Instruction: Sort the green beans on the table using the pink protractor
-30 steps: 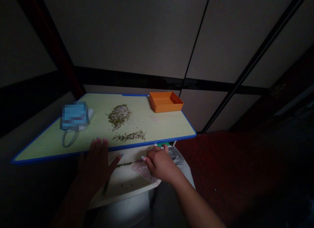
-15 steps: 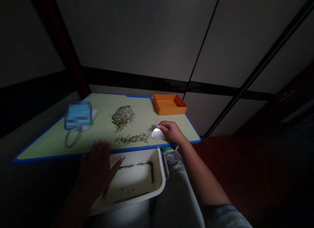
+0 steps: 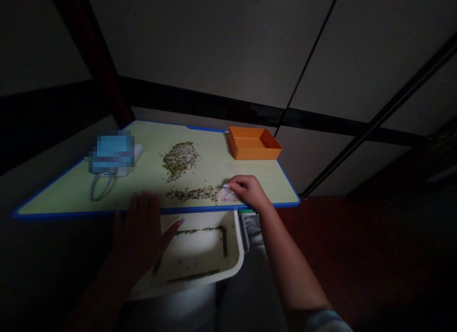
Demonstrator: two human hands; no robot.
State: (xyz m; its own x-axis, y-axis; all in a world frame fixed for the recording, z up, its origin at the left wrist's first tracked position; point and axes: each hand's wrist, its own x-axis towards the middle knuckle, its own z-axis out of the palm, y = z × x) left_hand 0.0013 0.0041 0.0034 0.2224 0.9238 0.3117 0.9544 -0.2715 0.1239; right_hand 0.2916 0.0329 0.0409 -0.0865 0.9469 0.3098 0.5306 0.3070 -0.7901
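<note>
My right hand point(image 3: 246, 190) pinches a thin, clear, rounded scraper point(image 3: 227, 195), which stands on the table close to the front edge. Just left of the scraper lies a strip of small greenish and pale grains point(image 3: 193, 194). A larger heap of the same mixed grains point(image 3: 180, 159) sits farther back. My left hand point(image 3: 143, 227) has its fingers spread, with the fingertips at the table's front edge and the thumb over a white basin point(image 3: 240, 256). The basin is below the table edge and has green grains along its inner corners.
At the table's back right stands an orange open box point(image 3: 255, 152). A blurred-out bluish device point(image 3: 112, 151) with a looped grey cable point(image 3: 93, 189) is on the left. The pale table point(image 3: 150, 132) has a blue rim, and cabinet panels point(image 3: 214, 51) rise behind it.
The table sits slightly higher in the picture. The scraper has lost its bright glare and now looks see-through, its edge closer to the grain strip. My left hand keeps its spread pose.
</note>
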